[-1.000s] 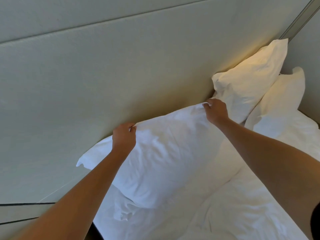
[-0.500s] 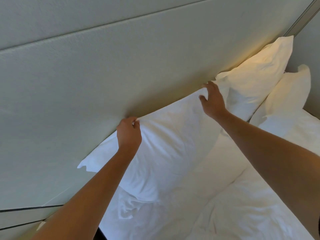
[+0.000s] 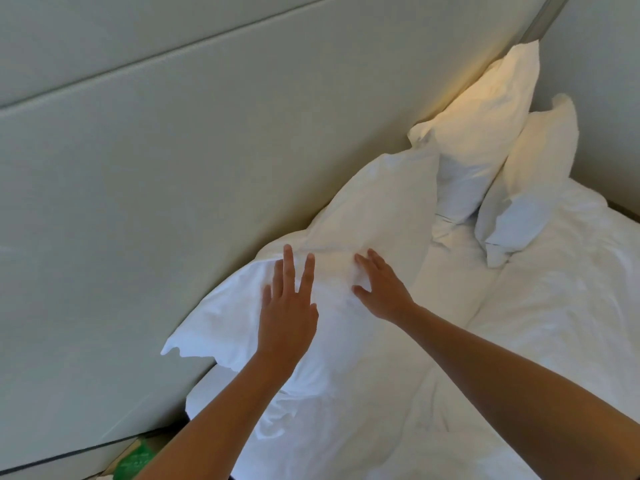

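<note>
Currently both hands lie on the near pillow [image 3: 381,209]. Left hand [image 3: 287,317]: palm down on the pillow's near-left part, fingers straight and spread, gripping nothing. Right hand [image 3: 382,292]: flat on the pillow's middle, fingers straight and slightly apart, thumb held out to the side, gripping nothing. The two hands are near each other but do not touch. Cannot tell whether they press down or only rest.

Pillow position: at the head of the bed, long edge against the padded wall panel [image 3: 207,168], leaning on it at a tilt. Its near-left corner sticks out past the mattress edge. Its far end meets a second pillow [image 3: 485,133], which stands propped in the corner against the same panel. A third pillow [image 3: 530,188] leans just beside the second, on its right.

White duvet [image 3: 554,323], rumpled, covers the bed to the right of the arms. Something green [image 3: 133,460] shows low on the left, beside the bed; too blurred to identify.
</note>
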The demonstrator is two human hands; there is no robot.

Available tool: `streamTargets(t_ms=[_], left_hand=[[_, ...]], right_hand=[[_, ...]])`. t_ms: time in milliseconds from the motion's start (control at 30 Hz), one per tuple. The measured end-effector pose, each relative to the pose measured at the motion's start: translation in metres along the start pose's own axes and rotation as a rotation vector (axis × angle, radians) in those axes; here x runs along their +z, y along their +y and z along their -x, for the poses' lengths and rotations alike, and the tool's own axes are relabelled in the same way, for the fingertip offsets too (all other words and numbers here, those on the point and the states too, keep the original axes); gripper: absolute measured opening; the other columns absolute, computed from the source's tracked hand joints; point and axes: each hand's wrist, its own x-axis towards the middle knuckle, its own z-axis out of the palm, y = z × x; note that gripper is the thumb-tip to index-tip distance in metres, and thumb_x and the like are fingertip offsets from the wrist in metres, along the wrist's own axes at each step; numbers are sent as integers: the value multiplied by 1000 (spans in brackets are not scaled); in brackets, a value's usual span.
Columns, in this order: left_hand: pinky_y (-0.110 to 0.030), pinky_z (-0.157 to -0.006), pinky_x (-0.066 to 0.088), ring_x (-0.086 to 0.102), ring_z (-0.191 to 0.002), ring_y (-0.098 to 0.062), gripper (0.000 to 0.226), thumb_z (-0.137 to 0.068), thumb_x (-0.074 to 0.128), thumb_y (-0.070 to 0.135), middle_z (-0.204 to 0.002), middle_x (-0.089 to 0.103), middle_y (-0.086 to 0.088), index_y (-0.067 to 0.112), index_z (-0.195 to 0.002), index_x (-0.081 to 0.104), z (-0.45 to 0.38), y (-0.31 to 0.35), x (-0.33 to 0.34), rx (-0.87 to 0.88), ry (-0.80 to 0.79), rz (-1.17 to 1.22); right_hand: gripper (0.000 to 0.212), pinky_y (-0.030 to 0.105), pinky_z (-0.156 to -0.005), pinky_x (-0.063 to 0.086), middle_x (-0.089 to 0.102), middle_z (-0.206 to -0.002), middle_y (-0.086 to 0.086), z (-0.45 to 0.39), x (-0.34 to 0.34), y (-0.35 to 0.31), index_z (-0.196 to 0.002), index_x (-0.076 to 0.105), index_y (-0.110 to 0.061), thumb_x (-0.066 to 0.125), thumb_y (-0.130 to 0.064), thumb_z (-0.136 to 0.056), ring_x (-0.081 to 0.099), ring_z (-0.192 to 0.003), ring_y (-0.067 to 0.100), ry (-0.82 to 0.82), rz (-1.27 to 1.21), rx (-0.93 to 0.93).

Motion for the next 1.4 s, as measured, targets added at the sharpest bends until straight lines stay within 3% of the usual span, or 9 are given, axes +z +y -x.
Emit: streamTargets(t_ms=[133,500,733,1000,1400], left_hand=[[-53,-117,41,19,-157,-39,97,-90,69,33,-173,-10,-14,26,-165,9,4,-16,8,57,-51,-48],[-45,-124,27,12,-158,-35,77,-101,50,47,-172,-12,-15,23,-165,12,-8,-28,-10,-47,-272,-89],[-47,-110,45,18,-157,-33,73,-103,48,48,-173,-5,-12,23,-164,16,2,14,-32,-47,-371,-35],[-47,-112,42,30,-153,-31,64,-103,46,50,-172,12,-10,22,-158,32,87,199,-13,206,-466,16],[-41,-109,43,47,-140,-24,56,-99,48,50,-154,46,-3,22,-148,47,351,566,102,689,-796,-54]], right_hand=[[75,46,-122,36,13,-177,4,-3,-8,-10,-166,27,-25,63,-39,-101,29,-158,31,-56,30,33],[70,43,-120,39,34,-169,5,28,-16,-17,-163,34,-22,62,-37,-101,43,-151,29,-129,27,62],[66,44,-119,40,43,-163,6,106,-24,22,-162,35,-24,58,-43,-104,46,-148,29,-149,25,131],[59,41,-118,39,48,-159,3,321,-56,156,-157,41,-27,55,-48,-104,45,-147,24,-35,-55,362],[51,36,-110,43,58,-146,3,756,-28,426,-150,49,-24,52,-48,-105,54,-136,23,121,-291,909]])
